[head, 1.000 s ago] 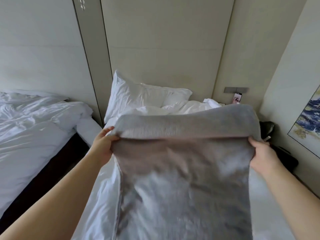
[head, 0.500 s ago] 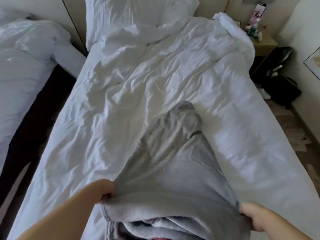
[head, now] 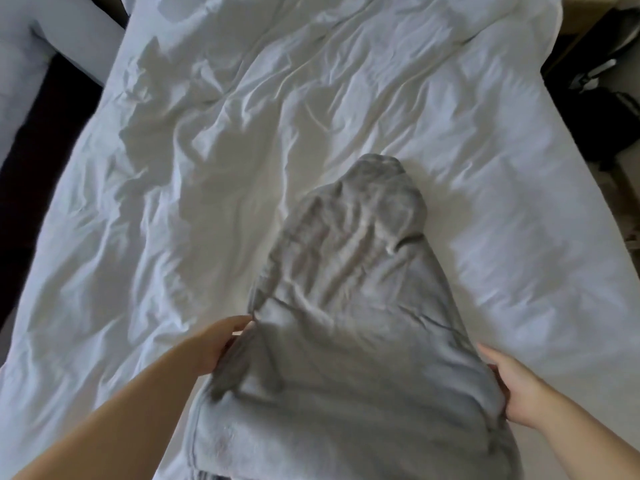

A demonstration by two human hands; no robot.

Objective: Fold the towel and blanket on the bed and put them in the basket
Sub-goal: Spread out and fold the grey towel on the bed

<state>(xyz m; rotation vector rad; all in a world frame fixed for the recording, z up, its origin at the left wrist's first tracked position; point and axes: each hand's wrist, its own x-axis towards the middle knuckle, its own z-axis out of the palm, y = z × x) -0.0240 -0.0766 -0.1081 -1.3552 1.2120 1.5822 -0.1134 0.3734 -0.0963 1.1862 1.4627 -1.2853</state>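
The grey blanket [head: 346, 306] lies lengthwise on the rumpled white bed [head: 166, 174], right of its middle, with the far end bunched and the near part held between both hands. The left hand [head: 216, 344] pinches the blanket's left edge. The right hand [head: 519, 396] grips the right edge, fingers curled into the fabric. A dark bag [head: 602, 112] sits beside the bed at right
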